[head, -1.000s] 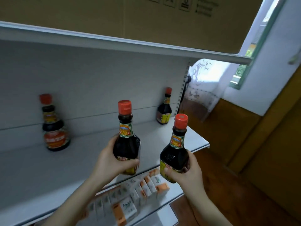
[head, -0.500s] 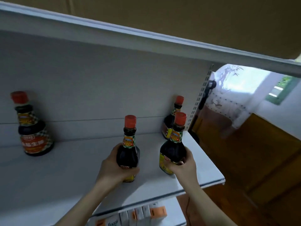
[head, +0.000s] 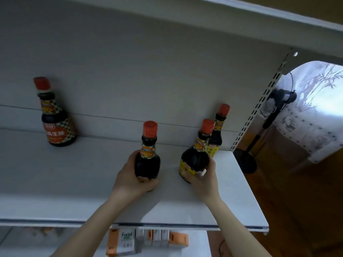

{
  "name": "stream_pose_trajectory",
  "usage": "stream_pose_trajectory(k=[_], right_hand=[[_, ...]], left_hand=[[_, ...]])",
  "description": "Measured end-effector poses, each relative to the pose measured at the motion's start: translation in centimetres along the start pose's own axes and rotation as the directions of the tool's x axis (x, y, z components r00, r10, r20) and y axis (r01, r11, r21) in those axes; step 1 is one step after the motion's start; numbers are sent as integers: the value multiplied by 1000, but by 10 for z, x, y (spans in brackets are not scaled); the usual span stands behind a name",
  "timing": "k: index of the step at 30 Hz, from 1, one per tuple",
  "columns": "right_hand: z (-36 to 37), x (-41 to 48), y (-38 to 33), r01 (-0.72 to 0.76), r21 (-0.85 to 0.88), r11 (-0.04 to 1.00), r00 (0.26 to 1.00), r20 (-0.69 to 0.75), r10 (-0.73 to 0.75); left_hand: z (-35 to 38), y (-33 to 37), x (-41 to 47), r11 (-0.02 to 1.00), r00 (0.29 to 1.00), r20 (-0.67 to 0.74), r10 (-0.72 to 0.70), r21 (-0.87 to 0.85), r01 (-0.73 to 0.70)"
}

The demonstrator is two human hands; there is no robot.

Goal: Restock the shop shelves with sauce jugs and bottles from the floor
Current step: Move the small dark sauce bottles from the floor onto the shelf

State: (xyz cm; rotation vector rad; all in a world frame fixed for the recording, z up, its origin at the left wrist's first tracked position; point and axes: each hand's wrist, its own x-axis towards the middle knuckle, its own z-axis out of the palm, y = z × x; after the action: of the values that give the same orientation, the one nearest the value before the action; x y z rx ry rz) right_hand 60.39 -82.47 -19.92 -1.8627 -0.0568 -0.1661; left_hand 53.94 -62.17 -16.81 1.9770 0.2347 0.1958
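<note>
Sauce bottle (head: 147, 162) in my left hand (head: 133, 180) stands upright near the middle of the white shelf (head: 74, 182). My thumb crosses the front below its label and my fingers curl round behind. My right hand (head: 204, 179) grips a second bottle (head: 194, 160) from its right side, low on the yellow label, and this one tilts with its cap leaning right. Both forearms reach up and forward from below the shelf's front edge. My hands hide the bases, so I cannot tell whether either one touches the shelf. The second bottle hangs just in front of a slimmer bottle (head: 217, 134), which stands at the back wall beside the slotted upright (head: 259, 108). A squat bottle (head: 56, 127) stands well apart at the far left, with bare shelf between it and my left hand. The upper shelf (head: 241, 13) sits well above the caps. Both held bottles are dark and round-shouldered, with red-orange caps and checked neck labels reading 180. Boxes (head: 128, 240) lie on the level below.
</note>
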Motion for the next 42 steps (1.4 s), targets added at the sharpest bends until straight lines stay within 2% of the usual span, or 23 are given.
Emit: stream_pose_trajectory(k=[5,9,11,13,16,19,23,28,31,35,42], right_hand=[[-9,-8,13,-112,-91,990,991,-82,104],[-15,2,15,-91,16,996,992,85,89],[-16,12,16,-70,-57,996,992,104,76],[-14,19,18,-78,-128,989,995,47,84],[-3,20,9,-141,-131,981,990,1,142],[14,23,3,-138,-136,981,990,-59,131],[30,32,5,-242,-269,932,963,-183,198],[42,45,6,-315,-178,932,915,-318,248],[42,50,6,-339,-137,931,901,-331,280],[40,47,14,-260,-145,955,926,-319,203],[41,60,15,-370,-170,913,896,-325,303]], left_hand=[[1,4,-3,999,1000,-5,-29,15,29],[2,3,-3,999,1000,-14,-27,30,27],[3,2,-2,999,999,-27,-24,34,25],[4,1,-2,999,999,-30,-26,28,27],[4,1,-2,1000,999,-35,-15,24,16],[4,0,-1,1000,999,-33,-14,24,15],[4,-1,-1,1000,999,-35,-15,26,16],[4,-3,0,1000,999,-36,-12,5,12],[4,-2,0,1000,1000,-30,-7,2,7],[4,0,0,1000,1000,-27,10,14,-10],[4,-2,0,1000,1000,-28,0,-7,0]])
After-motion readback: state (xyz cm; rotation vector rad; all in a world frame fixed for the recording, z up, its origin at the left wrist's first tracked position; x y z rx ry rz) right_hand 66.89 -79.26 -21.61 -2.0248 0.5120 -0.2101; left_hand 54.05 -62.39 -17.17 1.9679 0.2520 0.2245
